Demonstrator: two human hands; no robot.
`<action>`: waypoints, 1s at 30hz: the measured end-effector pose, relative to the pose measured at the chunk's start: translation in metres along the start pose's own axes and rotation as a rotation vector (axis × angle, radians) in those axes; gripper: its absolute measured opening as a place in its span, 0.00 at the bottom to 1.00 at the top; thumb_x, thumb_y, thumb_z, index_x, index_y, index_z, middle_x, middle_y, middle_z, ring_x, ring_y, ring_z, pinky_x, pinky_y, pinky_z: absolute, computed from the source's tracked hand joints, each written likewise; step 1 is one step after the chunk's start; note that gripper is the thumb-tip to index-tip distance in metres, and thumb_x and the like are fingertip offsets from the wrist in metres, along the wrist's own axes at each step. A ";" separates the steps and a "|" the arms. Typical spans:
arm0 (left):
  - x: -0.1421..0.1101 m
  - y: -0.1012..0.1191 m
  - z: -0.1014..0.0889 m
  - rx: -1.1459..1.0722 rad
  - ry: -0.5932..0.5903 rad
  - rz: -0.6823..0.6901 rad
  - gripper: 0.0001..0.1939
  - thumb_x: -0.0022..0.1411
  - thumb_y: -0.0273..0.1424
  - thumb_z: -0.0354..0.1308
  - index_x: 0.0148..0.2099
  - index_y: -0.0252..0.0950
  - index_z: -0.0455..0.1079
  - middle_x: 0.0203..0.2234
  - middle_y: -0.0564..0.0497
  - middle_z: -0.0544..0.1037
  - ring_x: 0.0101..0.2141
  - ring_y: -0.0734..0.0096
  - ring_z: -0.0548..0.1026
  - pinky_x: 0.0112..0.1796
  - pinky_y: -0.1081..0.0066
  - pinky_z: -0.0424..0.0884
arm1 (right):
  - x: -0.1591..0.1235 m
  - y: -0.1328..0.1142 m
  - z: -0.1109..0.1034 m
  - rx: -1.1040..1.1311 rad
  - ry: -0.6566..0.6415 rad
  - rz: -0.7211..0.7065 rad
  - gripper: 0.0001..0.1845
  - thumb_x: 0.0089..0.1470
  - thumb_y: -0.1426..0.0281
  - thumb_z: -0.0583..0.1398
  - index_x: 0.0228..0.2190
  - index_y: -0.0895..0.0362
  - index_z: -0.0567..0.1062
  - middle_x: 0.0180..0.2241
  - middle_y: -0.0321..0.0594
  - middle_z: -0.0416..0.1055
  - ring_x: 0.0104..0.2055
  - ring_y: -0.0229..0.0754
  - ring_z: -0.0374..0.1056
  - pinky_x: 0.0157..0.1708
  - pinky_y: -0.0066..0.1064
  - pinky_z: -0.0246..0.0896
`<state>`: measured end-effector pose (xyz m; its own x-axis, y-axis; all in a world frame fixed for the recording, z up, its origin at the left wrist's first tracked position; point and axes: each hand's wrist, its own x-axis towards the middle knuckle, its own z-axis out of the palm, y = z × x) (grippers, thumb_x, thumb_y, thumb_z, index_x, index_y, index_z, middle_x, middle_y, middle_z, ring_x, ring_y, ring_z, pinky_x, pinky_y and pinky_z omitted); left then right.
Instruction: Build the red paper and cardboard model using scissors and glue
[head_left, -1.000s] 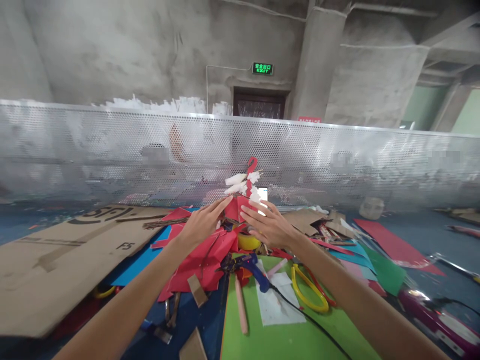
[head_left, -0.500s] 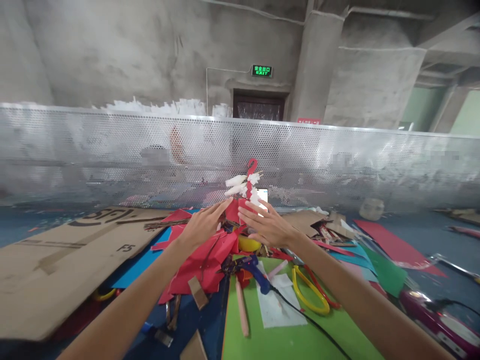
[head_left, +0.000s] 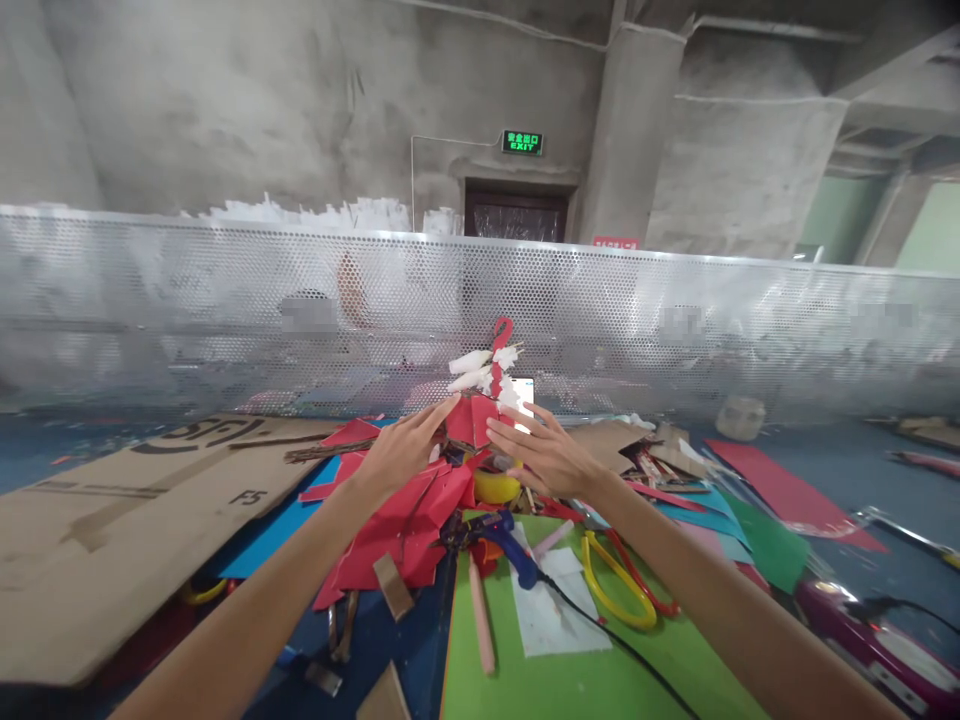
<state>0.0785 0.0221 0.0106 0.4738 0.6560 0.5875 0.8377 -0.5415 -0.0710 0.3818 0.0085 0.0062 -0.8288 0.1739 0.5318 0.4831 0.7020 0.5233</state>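
A red paper craft piece (head_left: 474, 421) stands upright in front of me, with white petal-like shapes (head_left: 471, 362) and a red strip ending in a loop (head_left: 503, 328) above it. At its left edge are the fingertips of my left hand (head_left: 405, 440), fingers together and curved round the piece; the thumb is mostly hidden. My right hand (head_left: 551, 452) has its fingers stretched and slightly apart, the tips at the right side of the piece. Nearer to me lies a blue glue gun (head_left: 517, 550) with a black cord, on a green board (head_left: 540, 685).
Red paper sheets (head_left: 382, 525) and a large cardboard sheet (head_left: 150, 520) lie left. Yellow-handled scissors (head_left: 615, 585), a beige stick (head_left: 482, 620) and white paper (head_left: 562, 610) rest on the board. A phone (head_left: 528, 392) stands behind the craft, before a perforated metal screen (head_left: 375, 300). A purple device (head_left: 862, 640) sits right.
My right hand has slid slightly right, uncovering more of the red piece's front. The left hand stays at the left edge. The view has shifted a little.
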 end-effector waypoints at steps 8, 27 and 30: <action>-0.001 0.001 -0.001 0.006 0.004 -0.018 0.40 0.68 0.23 0.51 0.76 0.49 0.44 0.68 0.50 0.66 0.61 0.60 0.72 0.52 0.64 0.76 | 0.000 -0.001 0.001 0.020 -0.011 0.005 0.32 0.71 0.64 0.51 0.71 0.59 0.54 0.70 0.44 0.57 0.76 0.51 0.41 0.71 0.57 0.39; 0.000 0.001 0.002 0.038 -0.008 -0.011 0.41 0.68 0.24 0.50 0.77 0.51 0.41 0.67 0.49 0.68 0.58 0.57 0.76 0.49 0.63 0.76 | 0.020 0.000 -0.004 -0.009 -0.048 0.027 0.33 0.71 0.62 0.51 0.72 0.58 0.51 0.72 0.43 0.53 0.76 0.49 0.38 0.72 0.53 0.38; 0.000 0.001 0.002 0.039 -0.004 -0.004 0.41 0.68 0.23 0.51 0.77 0.51 0.42 0.66 0.50 0.69 0.56 0.58 0.76 0.49 0.64 0.76 | 0.017 0.000 -0.005 -0.006 -0.055 0.014 0.34 0.70 0.63 0.52 0.72 0.56 0.51 0.72 0.42 0.54 0.76 0.50 0.38 0.72 0.55 0.39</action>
<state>0.0800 0.0225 0.0090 0.4713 0.6603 0.5847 0.8495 -0.5181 -0.0996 0.3685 0.0080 0.0186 -0.8363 0.2210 0.5018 0.4959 0.6953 0.5202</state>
